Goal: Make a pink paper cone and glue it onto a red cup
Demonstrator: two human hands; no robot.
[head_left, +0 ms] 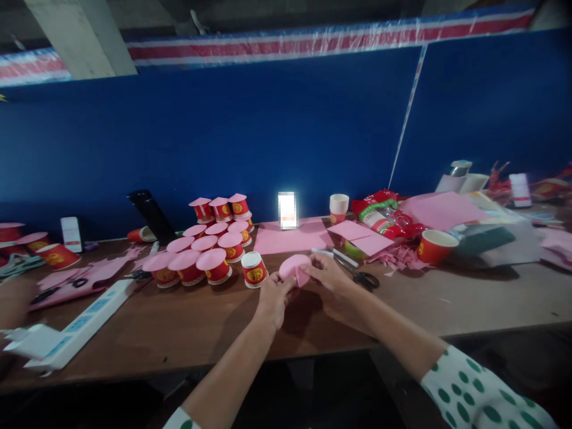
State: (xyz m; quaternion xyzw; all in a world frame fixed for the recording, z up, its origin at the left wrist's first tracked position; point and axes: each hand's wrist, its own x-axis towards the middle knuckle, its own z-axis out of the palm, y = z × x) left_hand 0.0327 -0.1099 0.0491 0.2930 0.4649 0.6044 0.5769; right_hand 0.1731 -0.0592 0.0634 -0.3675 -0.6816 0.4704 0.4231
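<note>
A pink paper disc is held up between both hands above the table's front half. My left hand pinches its lower left edge, and the fingers of my right hand grip the right side, where a flap of the paper overlaps. Just left of the hands, an upside-down red paper cup with a bare white base stands on the table. Beyond it, several upturned red cups wear shallow pink paper cones, some of them stacked. Behind my right hand lie black-handled scissors.
A white power strip lies at left, near another person's blurred hand. Pink sheets and a lit phone are at the back. Paper scraps, a red-green plastic bag and an upright red cup sit at right.
</note>
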